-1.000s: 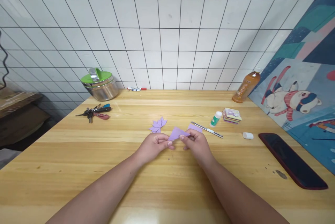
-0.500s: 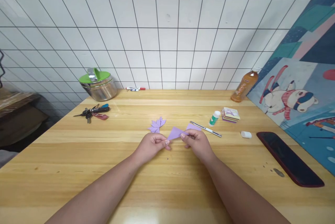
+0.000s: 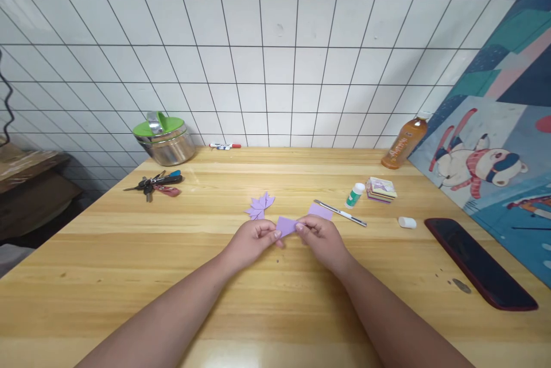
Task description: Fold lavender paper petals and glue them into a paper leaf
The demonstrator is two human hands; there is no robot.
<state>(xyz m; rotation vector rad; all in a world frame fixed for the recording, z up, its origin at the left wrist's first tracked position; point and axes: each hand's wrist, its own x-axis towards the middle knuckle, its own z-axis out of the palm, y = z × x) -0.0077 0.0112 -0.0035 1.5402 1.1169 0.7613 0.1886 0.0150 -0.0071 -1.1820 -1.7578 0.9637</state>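
Between my two hands is a small folded piece of purple paper, held a little above the table. My left hand pinches its left end between thumb and fingers. At the right end, my right hand grips it the same way. Just behind my left hand lies a folded purple paper shape with several pointed parts. Beyond my right hand a flat purple sheet rests on the table, with a slim silver utility knife lying across its edge.
Right of the knife stand a glue stick and a paper stack. Its white cap and a phone lie farther right. An orange drink bottle, markers, a green-lidded steel pot and keys are farther back.
The paper in my hands has gone from a pointed, triangular outline to a smaller, more four-sided one. My right hand has shifted slightly left and the view has turned a little.
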